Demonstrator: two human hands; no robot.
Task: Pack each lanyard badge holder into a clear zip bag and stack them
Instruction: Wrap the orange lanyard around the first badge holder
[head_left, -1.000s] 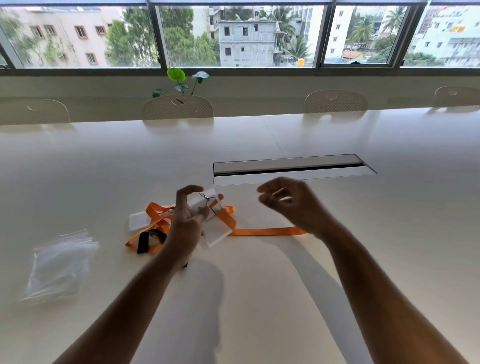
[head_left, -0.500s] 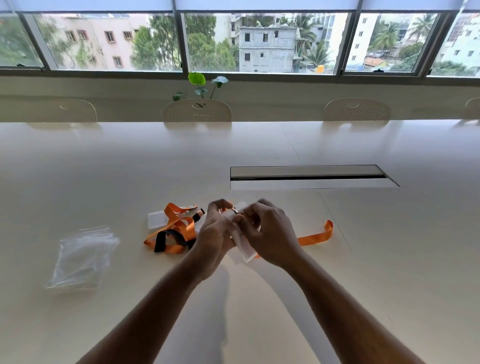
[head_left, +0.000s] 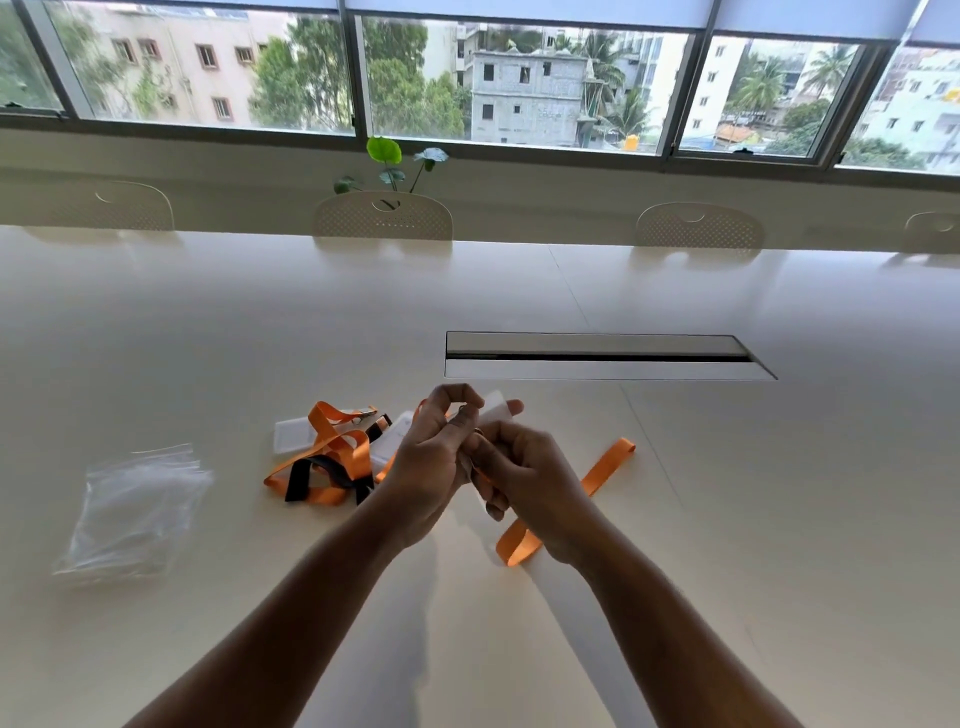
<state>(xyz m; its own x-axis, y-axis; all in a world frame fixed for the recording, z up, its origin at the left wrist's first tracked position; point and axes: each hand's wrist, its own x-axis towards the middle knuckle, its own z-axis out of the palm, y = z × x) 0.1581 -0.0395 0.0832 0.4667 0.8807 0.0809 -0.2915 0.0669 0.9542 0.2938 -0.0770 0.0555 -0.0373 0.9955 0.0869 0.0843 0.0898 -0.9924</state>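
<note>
Both hands meet above the table, near its middle. The left hand has its fingers curled around a clear badge holder, whose upper edge shows above the fingers. The right hand is curled against the left, pinching at the same holder; the exact contact point is hidden between the hands. An orange lanyard strap runs from under the right hand, out to the right along the table, and loops back below the right wrist. Just left of the hands lies a pile of lanyards, orange and black straps tangled together, with further clear holders among them: one holder lies flat at the pile's left edge. Well to the left of the pile, a stack of clear zip bags rests on the table, apart from everything else. Beyond the hands, a cable slot is set into the tabletop. Chairs stand along the far edge, and a plant sits on the sill below the window.
</note>
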